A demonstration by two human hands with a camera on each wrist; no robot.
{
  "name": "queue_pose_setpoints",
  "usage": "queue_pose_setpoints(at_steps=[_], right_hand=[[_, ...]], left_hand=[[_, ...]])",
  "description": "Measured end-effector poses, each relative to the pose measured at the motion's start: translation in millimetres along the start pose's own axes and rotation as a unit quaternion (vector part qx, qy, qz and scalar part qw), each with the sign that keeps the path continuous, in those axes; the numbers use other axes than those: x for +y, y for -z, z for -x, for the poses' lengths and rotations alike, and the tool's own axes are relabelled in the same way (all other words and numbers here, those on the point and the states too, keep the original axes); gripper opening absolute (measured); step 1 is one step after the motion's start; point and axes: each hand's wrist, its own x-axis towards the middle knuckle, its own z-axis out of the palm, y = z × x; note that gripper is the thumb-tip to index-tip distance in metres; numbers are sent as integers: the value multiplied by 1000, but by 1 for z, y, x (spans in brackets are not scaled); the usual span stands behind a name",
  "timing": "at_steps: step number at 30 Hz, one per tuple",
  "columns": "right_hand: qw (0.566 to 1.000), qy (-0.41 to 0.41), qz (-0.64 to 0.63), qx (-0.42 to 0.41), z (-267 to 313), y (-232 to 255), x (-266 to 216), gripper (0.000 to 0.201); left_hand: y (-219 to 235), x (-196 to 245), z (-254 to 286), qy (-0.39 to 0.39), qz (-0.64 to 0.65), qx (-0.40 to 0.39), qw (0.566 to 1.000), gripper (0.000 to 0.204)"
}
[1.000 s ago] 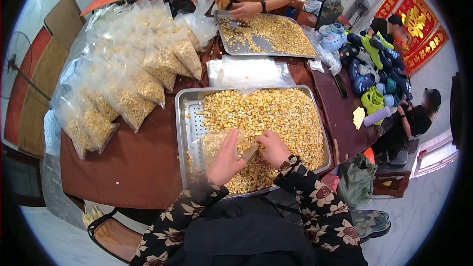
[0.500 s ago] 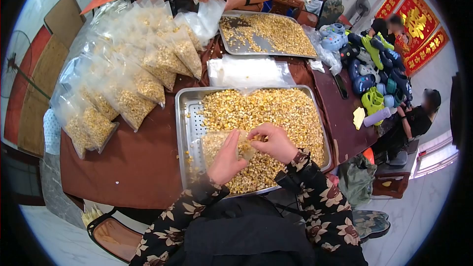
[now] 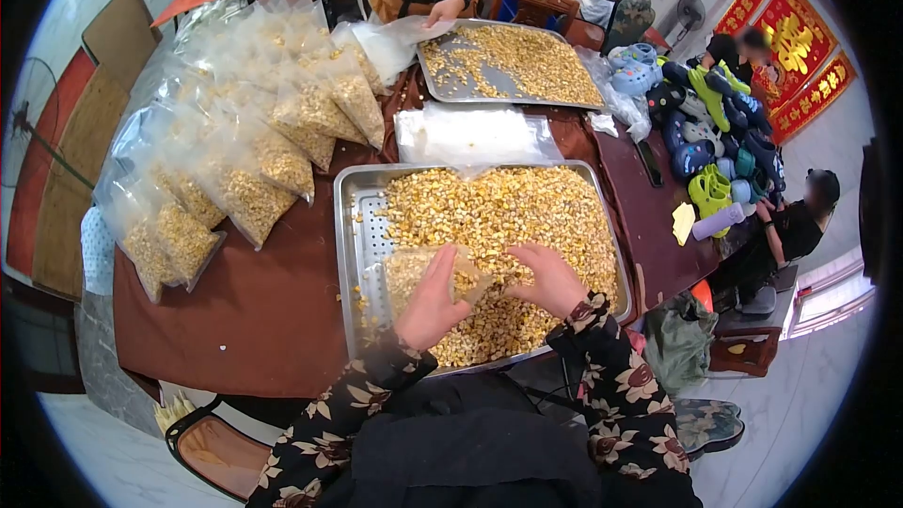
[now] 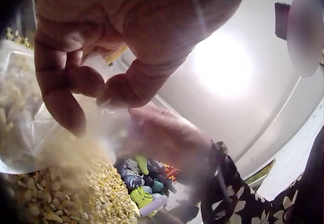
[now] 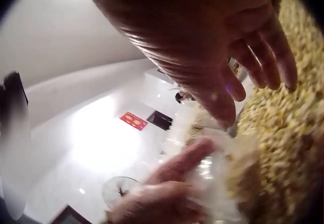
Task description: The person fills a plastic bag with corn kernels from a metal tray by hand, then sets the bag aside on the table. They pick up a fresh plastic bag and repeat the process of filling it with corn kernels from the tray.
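A clear plastic bag (image 3: 410, 273) partly filled with corn kernels lies over the left side of a large metal tray (image 3: 369, 212). My left hand (image 3: 433, 306) grips the bag by its mouth; in the left wrist view thumb and fingers (image 4: 66, 115) pinch the film. Just to the right, my right hand (image 3: 550, 282) hovers over the loose corn (image 3: 513, 207), fingers spread apart and holding nothing. The right wrist view shows its fingers (image 5: 268, 62) extended above the kernels, close to the bag's mouth.
Filled corn bags (image 3: 254, 179) crowd the left of the table. A stack of flat plastic bags (image 3: 470, 136) lies beyond my tray. Across the table, a person in an orange top handles film beside a second corn tray (image 3: 527, 56). Clogs (image 3: 701, 132) pile up at right.
My right hand left the bag's mouth and moved right, its fingers opening. My left hand stayed on the bag. The person opposite shifted left, spreading plastic film between both hands.
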Motion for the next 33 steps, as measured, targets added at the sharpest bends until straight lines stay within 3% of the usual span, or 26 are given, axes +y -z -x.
queue_pose_setpoints(at_steps=[2,3,8,10,11,18,20,23,25,30,32,33], right_hand=[[974,-76,202,-60,13,2,-7,72],[967,-111,210,-95,16,-1,-4,84],[964,-130,233,-26,25,-20,-5,71],[985,-130,111,-19,20,-25,4,57],[987,-131,94,13,19,-28,2,40],[995,-68,-8,66,-1,-40,29,10],[996,-30,-38,82,-8,-29,17,12],[988,-83,-118,50,-14,-12,-18,18],[985,-31,-166,44,-18,-9,-35,19],[975,4,-222,3,-22,-7,-63,24],[961,-79,-266,20,-28,-4,-66,23],[969,-70,-231,45,-32,-6,-57,21]], left_hand=[[0,0,0,2,4,-2,1000,77],[0,0,1,2,0,1,1000,76],[-4,0,1,-2,-10,3,1000,76],[-3,2,0,0,-13,-2,1000,76],[-3,3,0,-1,-14,-3,1000,76],[-1,-1,1,10,21,-2,1000,77],[-3,-4,1,19,24,2,1000,79],[-6,-7,1,14,7,2,1000,80],[-8,-9,0,11,13,7,1000,80],[-7,-13,1,1,12,12,1000,79],[-5,-14,3,-21,-17,20,999,79],[-1,-14,6,5,34,19,999,78]])
